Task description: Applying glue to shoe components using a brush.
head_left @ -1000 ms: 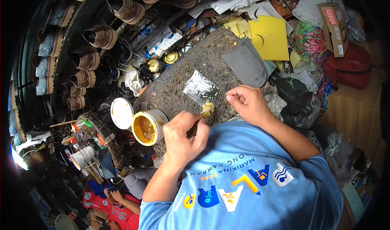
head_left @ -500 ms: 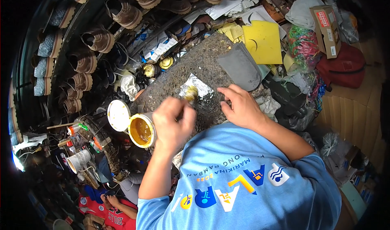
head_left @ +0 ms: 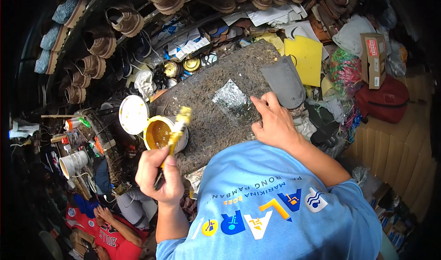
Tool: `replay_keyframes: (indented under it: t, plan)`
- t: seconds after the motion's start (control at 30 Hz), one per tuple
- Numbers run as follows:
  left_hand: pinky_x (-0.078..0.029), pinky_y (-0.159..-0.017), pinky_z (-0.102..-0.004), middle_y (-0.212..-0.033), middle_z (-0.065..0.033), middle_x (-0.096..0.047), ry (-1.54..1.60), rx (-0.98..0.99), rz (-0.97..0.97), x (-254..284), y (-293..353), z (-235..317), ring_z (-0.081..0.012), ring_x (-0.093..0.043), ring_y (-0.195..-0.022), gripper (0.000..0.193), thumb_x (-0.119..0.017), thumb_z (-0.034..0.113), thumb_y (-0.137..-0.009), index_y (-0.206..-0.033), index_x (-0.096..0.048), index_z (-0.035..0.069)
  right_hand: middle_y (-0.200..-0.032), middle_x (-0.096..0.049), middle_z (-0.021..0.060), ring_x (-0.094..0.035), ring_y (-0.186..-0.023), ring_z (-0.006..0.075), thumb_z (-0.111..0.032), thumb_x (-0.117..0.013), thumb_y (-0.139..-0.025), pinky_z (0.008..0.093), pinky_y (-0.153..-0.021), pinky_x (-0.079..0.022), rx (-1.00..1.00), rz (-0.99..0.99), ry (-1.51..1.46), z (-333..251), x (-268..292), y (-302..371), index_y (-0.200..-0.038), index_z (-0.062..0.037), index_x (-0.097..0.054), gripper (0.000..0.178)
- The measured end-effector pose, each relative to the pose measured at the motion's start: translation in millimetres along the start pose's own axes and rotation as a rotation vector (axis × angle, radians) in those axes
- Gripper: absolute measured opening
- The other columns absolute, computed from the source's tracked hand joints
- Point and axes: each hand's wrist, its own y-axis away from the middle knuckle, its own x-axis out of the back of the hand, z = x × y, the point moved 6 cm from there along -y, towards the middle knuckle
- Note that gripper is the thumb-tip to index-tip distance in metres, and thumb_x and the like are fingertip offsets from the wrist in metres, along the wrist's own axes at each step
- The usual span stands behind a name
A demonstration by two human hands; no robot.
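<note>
My left hand (head_left: 159, 175) grips the yellow handle of a brush (head_left: 177, 130), bristles up and coated with yellowish glue-like stuff. The brush crosses in front of a white tub (head_left: 184, 141) of amber, sticky-looking liquid, whose round white lid (head_left: 133, 115) hangs open on its left side. A dark flat piece (head_left: 235, 101), wet and glossy on top, lies on the rough work slab (head_left: 206, 131). At its right edge, the index fingertip of my right hand (head_left: 276, 124) touches or nearly touches it. The right thumb stands apart from the finger, and nothing shows between them.
A grey cut sheet (head_left: 284, 81) and a yellow sheet (head_left: 303, 60) lie beyond my right hand. Brown shoes (head_left: 125, 21) line racks at the far left. Small open tins (head_left: 191, 64) stand behind the slab. A person in a red shirt (head_left: 108, 234) sits at the lower left.
My left hand has moved left and toward me, lifting the brush off the dark piece to beside the tub. The right hand stays by the piece's edge.
</note>
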Motion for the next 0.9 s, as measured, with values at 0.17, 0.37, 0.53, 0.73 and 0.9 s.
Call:
replay_keyframes:
  t: [0.17,0.37,0.53,0.73,0.9]
  plan:
    - [-0.047,-0.076,-0.0301,-0.090,-0.0136,-0.067,-0.145,0.031,0.130,29.6,17.1,-27.9,-0.0191,-0.060,-0.081,0.013,-0.064,-0.001,-0.091,-0.098,-0.068,-0.010,-0.117,-0.052,0.0156,-0.064,-0.088,0.0340,-0.013,-0.066,-0.074,0.0455,-0.081,-0.055,-0.043,-0.003,-0.050,2.1,0.6,-3.5,-0.133,-0.0050,-0.062,0.060]
    - [-0.048,-0.078,-0.0294,-0.093,-0.0120,-0.067,-0.188,0.098,0.194,46.6,34.2,-49.7,-0.0176,-0.060,-0.083,0.016,-0.064,0.002,-0.094,-0.103,-0.069,-0.010,-0.112,-0.053,0.0076,-0.054,-0.071,0.0146,-0.004,-0.065,-0.074,0.0296,-0.071,-0.049,-0.182,-0.051,-0.248,14.0,-1.4,-12.8,-0.130,-0.0089,-0.066,0.057]
    - [-0.052,-0.075,-0.0336,-0.090,-0.0174,-0.070,-0.163,0.070,0.241,47.9,38.7,-54.3,-0.0245,-0.064,-0.079,0.016,-0.066,0.000,-0.090,-0.102,-0.069,-0.010,-0.115,-0.059,0.0094,-0.059,-0.077,0.0163,-0.011,-0.066,-0.078,0.0314,-0.080,-0.050,-0.325,-0.119,-0.438,29.0,-7.5,-16.6,-0.128,-0.0071,-0.069,0.050]
    - [-0.051,-0.071,-0.0286,-0.097,-0.0160,-0.069,0.057,0.207,0.397,62.3,62.6,-77.8,-0.0179,-0.064,-0.078,0.018,-0.064,0.003,-0.094,-0.106,-0.068,-0.010,-0.114,-0.059,0.0111,-0.060,-0.080,0.0174,-0.012,-0.066,-0.079,0.0319,-0.082,-0.051,-0.354,-0.117,-0.402,27.2,-9.3,-21.9,-0.126,-0.0061,-0.068,0.048]
    - [-0.042,-0.058,-0.0164,-0.100,-0.0152,-0.068,0.380,0.389,0.547,66.5,69.9,-97.2,-0.0080,-0.057,-0.068,0.018,-0.062,0.006,-0.097,-0.107,-0.067,-0.008,-0.116,-0.059,0.0123,-0.061,-0.093,0.0217,-0.013,-0.065,-0.080,0.0342,-0.087,-0.050,-0.410,-0.139,-0.334,25.9,-7.0,-25.6,-0.125,-0.0050,-0.067,0.047]
